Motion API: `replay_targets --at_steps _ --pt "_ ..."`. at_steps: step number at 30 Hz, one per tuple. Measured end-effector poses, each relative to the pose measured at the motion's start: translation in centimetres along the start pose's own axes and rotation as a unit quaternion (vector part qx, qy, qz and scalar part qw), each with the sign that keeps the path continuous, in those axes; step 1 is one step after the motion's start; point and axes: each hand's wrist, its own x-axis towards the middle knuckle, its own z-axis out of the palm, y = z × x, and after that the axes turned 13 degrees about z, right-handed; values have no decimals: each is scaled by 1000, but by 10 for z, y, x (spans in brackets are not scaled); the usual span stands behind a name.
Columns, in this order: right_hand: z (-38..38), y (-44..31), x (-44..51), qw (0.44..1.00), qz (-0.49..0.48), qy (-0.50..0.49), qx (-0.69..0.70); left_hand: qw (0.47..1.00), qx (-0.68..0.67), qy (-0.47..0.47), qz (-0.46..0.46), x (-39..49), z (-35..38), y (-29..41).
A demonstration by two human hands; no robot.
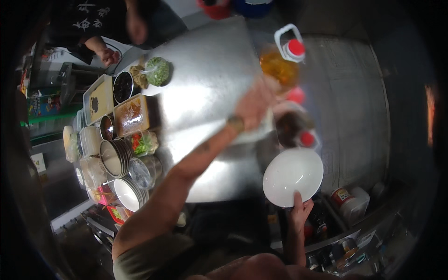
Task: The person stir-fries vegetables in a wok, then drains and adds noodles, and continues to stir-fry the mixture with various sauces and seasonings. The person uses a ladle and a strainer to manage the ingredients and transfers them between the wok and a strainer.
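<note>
My right hand grips the near rim of a white oval dish, thumb on its inner face, at the right edge of the steel worktop. My left hand, blurred, is stretched across the worktop towards the bottles. Something pale, perhaps a cloth, lies under or beside it; whether the fingers hold it cannot be told. Just beyond that hand stand a jug of amber liquid with a white handle and red cap, and a dark bottle with a red cap.
Stacked bowls, a tub of reddish-brown sauce, a box of cut vegetables and a bag of chopped greens line the left side. A person in dark clothes stands at the upper left. Containers sit lower right.
</note>
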Motion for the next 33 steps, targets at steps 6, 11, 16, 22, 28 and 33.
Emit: replay_targets --at_steps 6,11,16,22,28,33 --pt "1 -4 3 999 -30 14 -25 974 37 187 -122 -84 -45 -69" --pt "-10 3 1 995 -21 -21 -94 897 276 80 -335 -19 -71 -254" --pt "-12 16 -10 996 -7 63 -56 949 284 113 -74 90 -23 -236" --pt "0 2 -1 994 -77 30 -75 995 -84 -5 53 15 17 11" --pt "50 -10 38 978 -92 -56 -176 935 -220 -236 147 -175 -4 211" --pt "127 26 92 969 -42 -162 -182 972 -80 -217 38 -287 -63 203"
